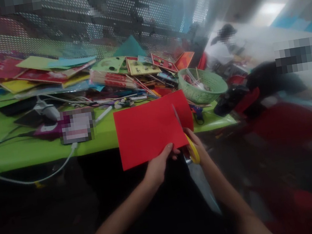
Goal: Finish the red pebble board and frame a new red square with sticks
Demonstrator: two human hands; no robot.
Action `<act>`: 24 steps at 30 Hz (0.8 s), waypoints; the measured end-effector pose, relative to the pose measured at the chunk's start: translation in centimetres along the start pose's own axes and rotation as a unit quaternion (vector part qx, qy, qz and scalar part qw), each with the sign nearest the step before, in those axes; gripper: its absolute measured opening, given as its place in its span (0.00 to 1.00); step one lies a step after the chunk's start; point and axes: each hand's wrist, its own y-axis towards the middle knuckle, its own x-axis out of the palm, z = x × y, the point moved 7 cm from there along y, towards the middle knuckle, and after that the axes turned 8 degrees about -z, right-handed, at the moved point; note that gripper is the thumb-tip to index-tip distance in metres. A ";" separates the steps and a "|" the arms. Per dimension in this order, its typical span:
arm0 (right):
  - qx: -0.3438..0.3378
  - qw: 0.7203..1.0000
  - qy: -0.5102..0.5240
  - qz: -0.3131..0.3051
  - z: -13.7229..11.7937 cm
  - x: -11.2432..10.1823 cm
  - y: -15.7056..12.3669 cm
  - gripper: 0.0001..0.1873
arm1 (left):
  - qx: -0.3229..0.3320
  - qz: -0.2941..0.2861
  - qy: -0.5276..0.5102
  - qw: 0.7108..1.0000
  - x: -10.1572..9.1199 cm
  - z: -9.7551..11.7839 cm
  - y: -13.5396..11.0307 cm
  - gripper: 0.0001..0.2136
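Observation:
My left hand [158, 166] pinches the lower edge of a red paper sheet [146, 132], thumb on top, holding it up in front of the green table [17, 151]. My right hand [197, 146] grips yellow-handled scissors [193, 151]. Their blades [177, 117] stand inside a cut that runs up through the right part of the sheet. A narrower strip of the red paper lies to the right of the blades.
Stacks of coloured paper and cards [58, 71] cover the back of the table. A green basket [202, 84] stands at its right end. A white cable [30, 177] hangs over the front edge. Other people sit at the right, beyond red chairs [285, 121].

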 end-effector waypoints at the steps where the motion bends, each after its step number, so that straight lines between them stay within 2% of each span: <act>1: 0.003 1.000 -0.003 0.005 0.0 0.0 0.0 0.31 | 0.001 0.000 0.002 1.000 0.0 0.0 0.0 0.14; 8: -0.012 1.000 0.015 0.017 -0.2 0.2 0.1 0.28 | -0.008 0.005 -0.013 1.000 0.1 -0.2 0.0 0.15; 14: -0.020 1.000 0.007 0.018 0.9 -0.1 0.4 0.31 | -0.004 0.013 0.005 1.000 0.2 0.4 -0.1 0.16; 18: -0.027 0.999 -0.015 0.026 0.6 -0.5 0.6 0.27 | 0.007 0.014 0.050 0.999 0.0 0.7 -0.3 0.16; 24: -0.019 0.998 -0.028 0.051 -1.0 -1.2 0.5 0.20 | -0.010 0.004 0.130 0.992 -0.1 0.3 -0.9 0.17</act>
